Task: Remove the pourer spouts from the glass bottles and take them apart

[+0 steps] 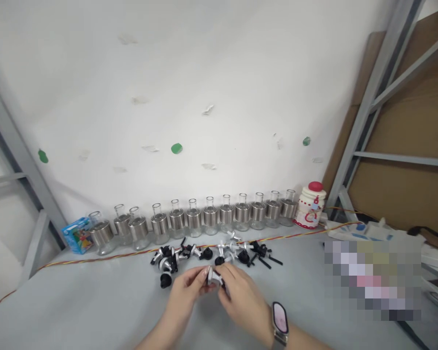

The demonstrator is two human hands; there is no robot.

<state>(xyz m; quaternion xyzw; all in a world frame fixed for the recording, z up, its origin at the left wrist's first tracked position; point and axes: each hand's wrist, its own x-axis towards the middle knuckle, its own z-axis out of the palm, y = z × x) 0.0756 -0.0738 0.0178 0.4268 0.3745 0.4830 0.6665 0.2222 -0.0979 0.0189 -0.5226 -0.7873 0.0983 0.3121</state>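
My left hand [188, 286] and my right hand [239, 292] meet low in the middle of the view. Between them is a silver and black pourer spout [214, 278], with the fingers of both hands closed around it. Part of the spout is hidden behind my fingers. Just beyond my hands lies a loose heap of similar spouts [167, 264], silver with black stoppers. Short black tubes [264, 262] lie at the heap's right side. One black stopper [165, 279] sits close to my left hand.
A row of glass bottles with metal bands [193, 216] stands along the wall. A blue box [79, 236] is at its left end, a white and red jar [309, 206] at its right. A twisted cord [105, 257] crosses the grey table [105, 306]. Something blurred [372, 282] lies at right.
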